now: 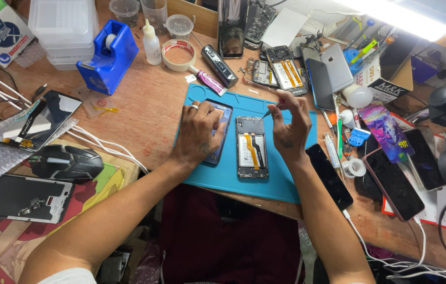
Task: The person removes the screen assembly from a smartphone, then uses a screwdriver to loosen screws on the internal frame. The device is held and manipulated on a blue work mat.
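We see the left hand [197, 131] pressed flat, fingers spread and curled down, on a blue phone back cover [218, 131] that lies on the blue work mat [286, 184] near the middle of the bench [149, 105]; it pins the cover rather than gripping it. The right hand [291, 123] is pinched closed on a thin metal tool [269, 112], its tip pointing down toward the upper end of the opened phone [251, 148], which lies just beside the cover on the mat with its battery and orange flex cable exposed. We judge the main risk to be the tool tip slipping: it hovers close to the bare board and flex, and a skid could scratch a contact or tear the ribbon. We cannot tell whether a small screw rides on the tip; if one does, it could drop and roll off the mat's front edge. The opened phone is held by nothing, so any sideways push could shove it toward the black phone [329, 176] that overhangs the front edge of the bench on the right. Toward the far edge, the glue tube [209, 80] and tape roll [178, 54] lie well apart from the work and threaten little.
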